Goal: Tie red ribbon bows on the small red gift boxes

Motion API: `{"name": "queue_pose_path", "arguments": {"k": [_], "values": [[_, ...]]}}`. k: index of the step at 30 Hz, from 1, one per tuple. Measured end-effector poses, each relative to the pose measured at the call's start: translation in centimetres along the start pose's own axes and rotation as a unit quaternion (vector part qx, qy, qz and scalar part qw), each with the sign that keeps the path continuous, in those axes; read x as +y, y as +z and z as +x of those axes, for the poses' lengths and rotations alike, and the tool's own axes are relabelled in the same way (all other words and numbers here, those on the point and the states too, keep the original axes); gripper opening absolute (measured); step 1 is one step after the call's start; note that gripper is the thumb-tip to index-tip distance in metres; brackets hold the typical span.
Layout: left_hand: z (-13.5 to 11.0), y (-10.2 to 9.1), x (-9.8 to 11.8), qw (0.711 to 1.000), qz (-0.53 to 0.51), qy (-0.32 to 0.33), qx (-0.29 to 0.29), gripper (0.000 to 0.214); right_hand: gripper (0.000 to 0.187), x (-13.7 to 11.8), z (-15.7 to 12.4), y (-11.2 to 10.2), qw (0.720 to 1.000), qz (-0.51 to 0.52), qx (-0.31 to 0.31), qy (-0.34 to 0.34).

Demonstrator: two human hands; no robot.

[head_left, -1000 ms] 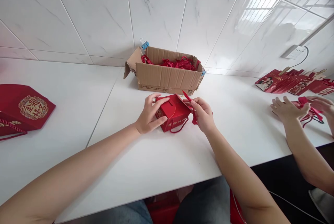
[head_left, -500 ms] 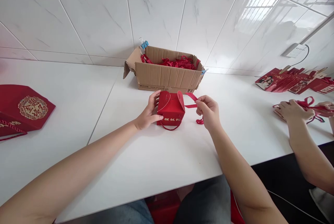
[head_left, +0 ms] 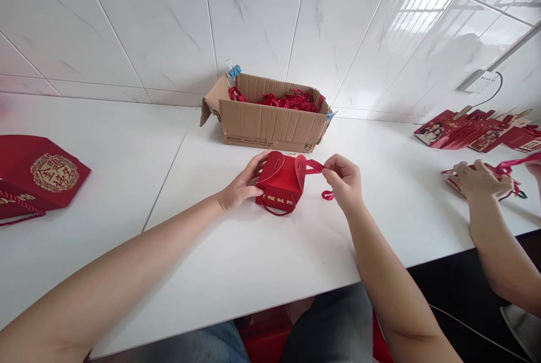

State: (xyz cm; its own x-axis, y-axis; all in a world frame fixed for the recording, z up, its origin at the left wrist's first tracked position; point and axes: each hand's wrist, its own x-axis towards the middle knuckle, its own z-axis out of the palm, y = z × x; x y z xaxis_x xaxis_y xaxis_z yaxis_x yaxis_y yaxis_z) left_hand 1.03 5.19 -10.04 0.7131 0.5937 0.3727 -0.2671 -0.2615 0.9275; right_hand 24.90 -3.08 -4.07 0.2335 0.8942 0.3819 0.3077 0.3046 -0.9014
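A small red gift box point(head_left: 279, 185) with gold lettering and a twisted cord handle sits on the white table in front of me. My left hand point(head_left: 243, 185) grips its left side, the thumb on the front face and the fingers along the side and back. To the right of the box, my right hand point(head_left: 344, 180) pinches a red ribbon point(head_left: 313, 167) that runs from the box's top flaps. The ribbon's loose end curls on the table below my right hand.
Behind the gift box stands a cardboard box point(head_left: 270, 122) of red ribbons, with blue binder clips. A larger red box point(head_left: 40, 180) lies at the left. A co-worker's hands point(head_left: 482, 180) handle a red package at the right, before several red cards point(head_left: 448, 129) and a power strip.
The gift box has turned and shifted slightly right and nearer. My right hand has moved a little right with the ribbon. The co-worker's far hand has pulled a ribbon up.
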Motion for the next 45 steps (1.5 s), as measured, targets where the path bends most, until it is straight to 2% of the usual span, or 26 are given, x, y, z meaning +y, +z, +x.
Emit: {"name": "queue_pose_path", "arguments": {"k": [8, 13, 16, 19, 24, 27, 29, 31, 34, 36, 39, 42, 45], "values": [[-0.1, 0.4, 0.6, 0.999, 0.028, 0.022, -0.035, 0.079, 0.012, 0.1, -0.2, 0.3, 0.998, -0.014, -0.058, -0.010], [-0.2, 0.6, 0.8, 0.997, 0.038, 0.029, -0.054, 0.077, 0.026, 0.2, -0.4, 0.3, 0.995, -0.031, -0.081, -0.041], [-0.2, 0.7, 0.9, 0.997, 0.040, 0.034, -0.055, 0.077, 0.027, 0.5, -0.4, 0.3, 0.994, -0.048, -0.085, -0.045], [-0.2, 0.8, 0.9, 0.997, 0.051, 0.041, -0.051, 0.076, 0.026, 0.6, -0.5, 0.4, 0.993, -0.068, -0.080, -0.061], [-0.1, 0.9, 1.0, 0.994, 0.076, 0.050, -0.058, 0.077, 0.021, 0.5, -0.5, 0.8, 0.982, -0.108, -0.024, -0.155], [0.0, 0.9, 1.3, 0.993, 0.089, 0.033, -0.069, 0.077, 0.019, 0.4, -0.5, 0.9, 0.982, -0.101, -0.030, -0.158], [0.1, 1.0, 1.8, 0.991, 0.126, 0.021, -0.047, 0.076, 0.018, 0.3, -0.6, 0.9, 0.985, -0.081, -0.060, -0.137], [0.2, 1.4, 2.5, 0.983, 0.179, 0.029, 0.010, 0.072, 0.018, 0.3, -0.7, 1.0, 0.986, -0.066, -0.083, -0.125], [0.4, 2.5, 3.9, 0.958, 0.256, 0.079, 0.101, 0.061, 0.018, 0.2, -0.8, 1.1, 0.985, -0.060, -0.094, -0.129], [0.5, 3.3, 4.6, 0.943, 0.284, 0.108, 0.136, 0.043, 0.019, 0.3, -0.8, 1.2, 0.984, -0.057, -0.100, -0.135], [0.6, 4.0, 5.1, 0.942, 0.262, 0.110, 0.179, 0.023, 0.018, 0.5, -0.8, 1.2, 0.984, -0.052, -0.107, -0.136], [0.7, 4.1, 5.0, 0.940, 0.237, 0.105, 0.223, 0.022, 0.013, 0.6, -0.8, 1.0, 0.982, -0.068, -0.119, -0.129], [0.8, 3.8, 4.9, 0.939, 0.218, 0.109, 0.241, 0.024, 0.010, 0.4, -0.9, 0.7, 0.974, -0.102, -0.156, -0.125]]}}
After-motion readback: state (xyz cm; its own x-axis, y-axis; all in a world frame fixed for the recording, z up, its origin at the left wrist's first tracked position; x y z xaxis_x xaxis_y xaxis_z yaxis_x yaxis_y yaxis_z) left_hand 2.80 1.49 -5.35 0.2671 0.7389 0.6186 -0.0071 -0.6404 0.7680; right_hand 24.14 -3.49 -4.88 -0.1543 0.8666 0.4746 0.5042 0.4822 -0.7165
